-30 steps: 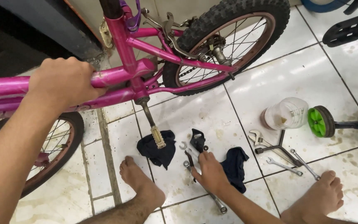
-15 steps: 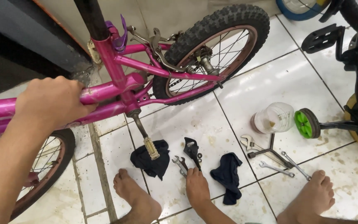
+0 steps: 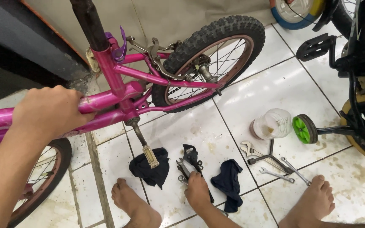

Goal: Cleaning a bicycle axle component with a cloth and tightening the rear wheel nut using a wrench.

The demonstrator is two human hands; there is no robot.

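Pink frame (image 3: pixel 106 99): left hand (image 3: pixel 51 110) clamped around it, far left.
Tools: right hand (image 3: pixel 198 188) covers a wrench (image 3: pixel 183 169), near centre; whether clamped, cannot tell.
Wrench axis: running near-to-far.

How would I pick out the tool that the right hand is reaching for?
Start at the pink bicycle and drop to its pedal. Just right of it, on the white tile, the right hand rests on black pliers, between two dark rags; the silvery spanners lie farther right.

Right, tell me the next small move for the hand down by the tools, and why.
Probably close the right hand on the pliers and wrench under its fingers and lift. It rests on them beside the dark rag, while the left hand steadies the pink bicycle frame.
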